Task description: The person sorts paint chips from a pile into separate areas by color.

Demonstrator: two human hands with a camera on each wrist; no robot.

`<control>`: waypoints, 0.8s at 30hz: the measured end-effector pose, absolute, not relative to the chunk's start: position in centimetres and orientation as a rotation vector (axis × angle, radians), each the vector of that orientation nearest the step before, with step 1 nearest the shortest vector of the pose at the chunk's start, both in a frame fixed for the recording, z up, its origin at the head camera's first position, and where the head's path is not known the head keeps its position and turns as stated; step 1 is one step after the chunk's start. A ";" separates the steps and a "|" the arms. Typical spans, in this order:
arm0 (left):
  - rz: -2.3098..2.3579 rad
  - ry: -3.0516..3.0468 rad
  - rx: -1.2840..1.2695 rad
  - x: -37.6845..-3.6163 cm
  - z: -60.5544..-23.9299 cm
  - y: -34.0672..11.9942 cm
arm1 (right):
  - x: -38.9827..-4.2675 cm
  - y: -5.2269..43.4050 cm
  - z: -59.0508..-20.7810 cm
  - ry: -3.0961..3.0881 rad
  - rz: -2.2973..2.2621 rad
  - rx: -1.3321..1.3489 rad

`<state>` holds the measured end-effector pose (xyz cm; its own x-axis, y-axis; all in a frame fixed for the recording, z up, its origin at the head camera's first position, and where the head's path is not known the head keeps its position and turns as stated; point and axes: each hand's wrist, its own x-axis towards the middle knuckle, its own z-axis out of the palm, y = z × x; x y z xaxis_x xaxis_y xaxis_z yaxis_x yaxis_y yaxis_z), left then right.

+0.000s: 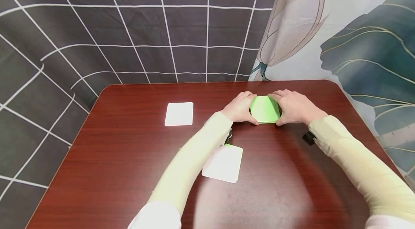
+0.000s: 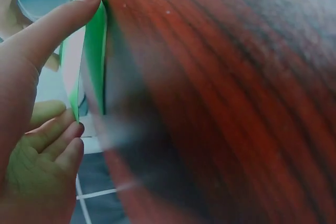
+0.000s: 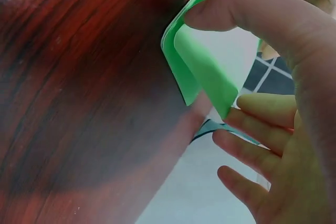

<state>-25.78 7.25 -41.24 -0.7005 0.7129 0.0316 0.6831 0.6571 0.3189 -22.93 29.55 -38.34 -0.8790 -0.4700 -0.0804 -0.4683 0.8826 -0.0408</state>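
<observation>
Both hands hold a square card (image 1: 266, 108), bright green on top, at the right of the table's back half. My left hand (image 1: 240, 108) grips its left side, thumb at the near corner and fingers at the far one. My right hand (image 1: 295, 106) grips the right side in the same way. In the right wrist view the upper green card (image 3: 205, 66) bows up from another green card (image 3: 181, 74) beneath it, with the right thumb (image 3: 215, 11) on the near edge. The left wrist view shows the left thumb (image 2: 68, 22) across the cards' near edge.
One white square card (image 1: 179, 113) lies left of the hands. A second white card (image 1: 223, 164), with a green sliver at its far edge, lies partly under the left forearm. The reddish-brown wooden table (image 1: 129, 149) meets a dark grid-patterned cloth (image 1: 181, 27) behind.
</observation>
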 end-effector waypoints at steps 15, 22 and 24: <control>0.525 2.720 1.077 -25.7 -42.0 7.3 | -23.4 29.4 -38.7 2.817 -0.178 -0.650; 0.536 2.698 1.068 -25.6 -42.1 7.1 | -23.2 29.8 -38.7 2.827 -0.232 -0.627; 0.559 2.693 1.068 -25.6 -42.0 7.0 | -23.1 29.9 -38.6 2.839 -0.251 -0.625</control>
<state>-25.62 7.01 -42.00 -0.7223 0.6905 -0.0375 0.6186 0.6695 0.4112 -23.12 29.95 -38.65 -0.8843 -0.4308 -0.1800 -0.3926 0.8948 -0.2127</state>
